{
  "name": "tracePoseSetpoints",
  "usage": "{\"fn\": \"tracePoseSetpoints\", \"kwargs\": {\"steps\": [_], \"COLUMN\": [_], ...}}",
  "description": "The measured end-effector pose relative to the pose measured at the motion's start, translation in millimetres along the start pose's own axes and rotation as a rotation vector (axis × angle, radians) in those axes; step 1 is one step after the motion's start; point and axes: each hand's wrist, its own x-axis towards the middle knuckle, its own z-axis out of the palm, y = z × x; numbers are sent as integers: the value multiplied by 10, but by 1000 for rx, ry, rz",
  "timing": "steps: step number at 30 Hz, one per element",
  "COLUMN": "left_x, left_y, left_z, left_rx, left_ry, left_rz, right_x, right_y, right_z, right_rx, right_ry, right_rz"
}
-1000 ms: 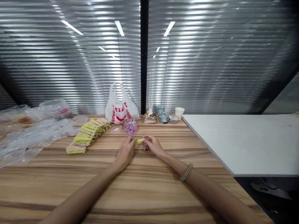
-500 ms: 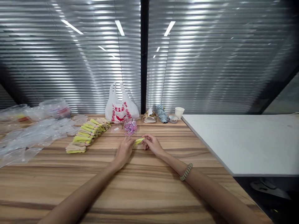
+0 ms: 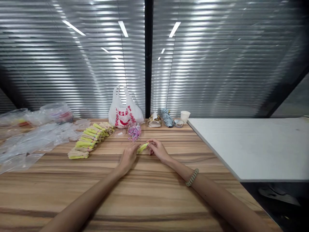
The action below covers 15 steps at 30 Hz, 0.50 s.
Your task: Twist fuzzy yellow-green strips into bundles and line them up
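Between my two hands is a small yellow bundle (image 3: 142, 148) of soft-looking strips, its exact kind too small to make out. My left hand (image 3: 129, 157) grips its left end, fingers bent and thumb hidden. At the other end, the fingertips of my right hand (image 3: 156, 150) pinch the bundle. Just beyond them sits a tangled heap of thin pink and purple loops (image 3: 134, 132), with a clear round lid (image 3: 119, 133) beside it. To the left, a long row of similar yellow and beige bundles (image 3: 90, 139) lies on the wooden table (image 3: 145, 199).
Clear plastic bags (image 3: 36, 138) spread over the table's left side. Along the back stand a white carrier bag (image 3: 125, 112), a gold packet (image 3: 154, 120), a blue-grey wrapped item (image 3: 167, 118), a roll of tape (image 3: 178, 123) and a paper cup (image 3: 185, 116). A white table (image 3: 256, 148) adjoins on the right.
The yellow bundle has turned slightly between my fingers and shows a little more of itself. Both hands stay in nearly the same place.
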Motion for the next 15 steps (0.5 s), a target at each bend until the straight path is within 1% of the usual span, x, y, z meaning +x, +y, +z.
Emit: {"fn": "tracePoseSetpoints", "kwargs": {"steps": [4,7,11,15], "left_x": [4,14,22,18], "left_y": [-3,-6,-18,-35], "left_z": [9,20,32,40], "left_rx": [33,49,54,50], "left_ry": [36,65,67,61], "left_rz": [-21,11,40,43], "right_x": [-6,-6,0,10], "right_y": [-13,-20,-19,-1], "right_z": [0,6,11,8], "right_rx": [-3,-3,8,7], "right_ry": [6,27,60,54], "right_rz": [3,11,26,8]}}
